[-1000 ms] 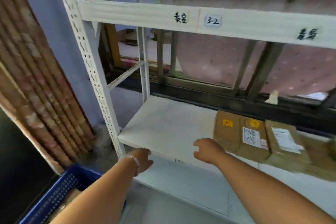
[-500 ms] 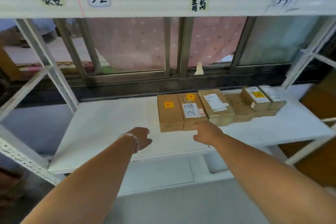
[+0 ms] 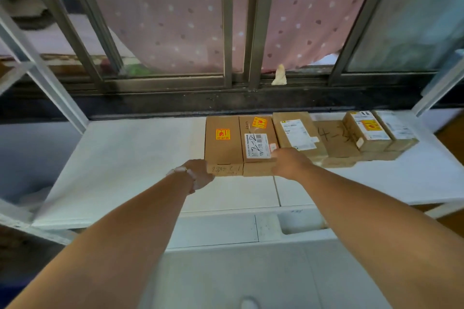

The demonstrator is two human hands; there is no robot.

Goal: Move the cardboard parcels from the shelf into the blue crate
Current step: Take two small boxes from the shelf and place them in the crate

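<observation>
Parcels [image 3: 258,144] sit in a row on the white shelf [image 3: 130,158]. Left hand [image 3: 198,174] touches the leftmost box's front corner, right hand [image 3: 288,162] curls over its neighbour's (grip looks not yet closed). Next: clamp, lift clear.

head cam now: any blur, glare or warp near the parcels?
Head view: parcels and both hands, left, right, fairly sharp; frame edges smeared, shelf left end blurred; window backlit, no glare on labels; wide-angle bends the posts.
</observation>
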